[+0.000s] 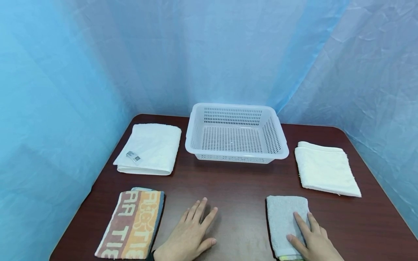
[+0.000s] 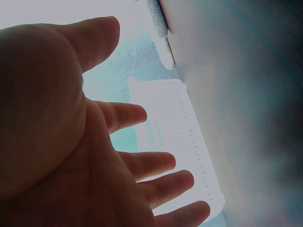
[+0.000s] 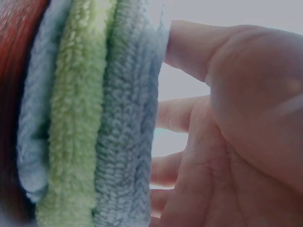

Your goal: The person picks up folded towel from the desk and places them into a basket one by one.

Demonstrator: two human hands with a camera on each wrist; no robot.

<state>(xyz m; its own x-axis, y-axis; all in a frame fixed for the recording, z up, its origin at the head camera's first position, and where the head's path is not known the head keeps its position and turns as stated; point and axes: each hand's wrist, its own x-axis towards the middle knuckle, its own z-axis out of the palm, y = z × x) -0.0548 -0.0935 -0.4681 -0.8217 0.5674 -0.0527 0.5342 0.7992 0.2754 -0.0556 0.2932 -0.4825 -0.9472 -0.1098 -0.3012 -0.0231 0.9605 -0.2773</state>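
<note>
My right hand (image 1: 315, 237) rests its fingertips on a folded grey towel (image 1: 285, 221) at the table's front right. In the right wrist view the towel's stacked edge shows grey layers with a yellow-green layer (image 3: 78, 118) between them, and the fingers lie over its top. My left hand (image 1: 189, 232) is spread palm down at the front middle with nothing in it, fingers pointing away from me. Just left of it lies a folded patterned towel (image 1: 130, 224) in orange, mauve and white with letters. In the left wrist view the palm and straight fingers appear over the table surface.
A white plastic basket (image 1: 236, 156) with slotted walls stands at the back middle. A folded white towel (image 1: 153, 145) with a small label lies at the back left, and a folded cream towel (image 1: 326, 168) at the right. Blue curtains (image 1: 228, 50) hang around the dark table (image 1: 222, 181).
</note>
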